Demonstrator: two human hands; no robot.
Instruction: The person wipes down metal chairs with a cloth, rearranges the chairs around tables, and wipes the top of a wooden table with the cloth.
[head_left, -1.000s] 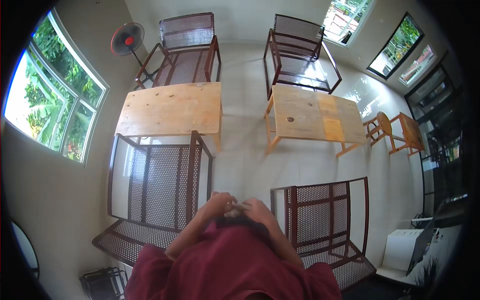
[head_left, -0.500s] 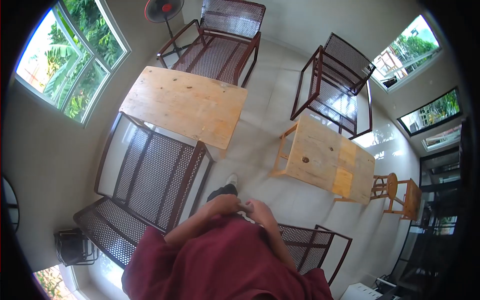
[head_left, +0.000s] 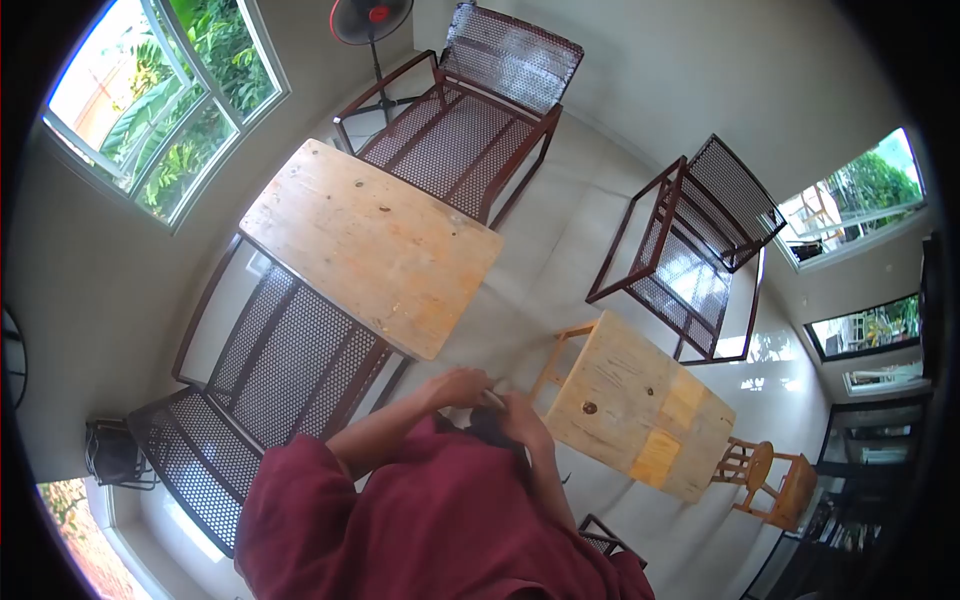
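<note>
In front of my maroon shirt (head_left: pixel 430 500), both hands are held close together at waist height. My left hand (head_left: pixel 456 388) is closed, its fingers curled toward the other hand. My right hand (head_left: pixel 519 418) is closed too, just right of it and slightly lower. Between them shows a small, pale greyish thing (head_left: pixel 493 398), too small and blurred to name. The near corner of a wooden table (head_left: pixel 370 240) lies ahead to the left. Nearer to my right hand is a second wooden table (head_left: pixel 630 400).
Dark perforated metal benches stand around: one beside me at left (head_left: pixel 290 340), one at the far wall (head_left: pixel 450 140), and a metal chair (head_left: pixel 690 260) at right. A standing fan (head_left: pixel 372 20) is in the far corner. A wooden stool (head_left: pixel 750 462) adjoins the right table.
The view has shifted forward and turned, so the right table sits lower and the bench behind my right arm has mostly left view. My hands stay together at my waist.
</note>
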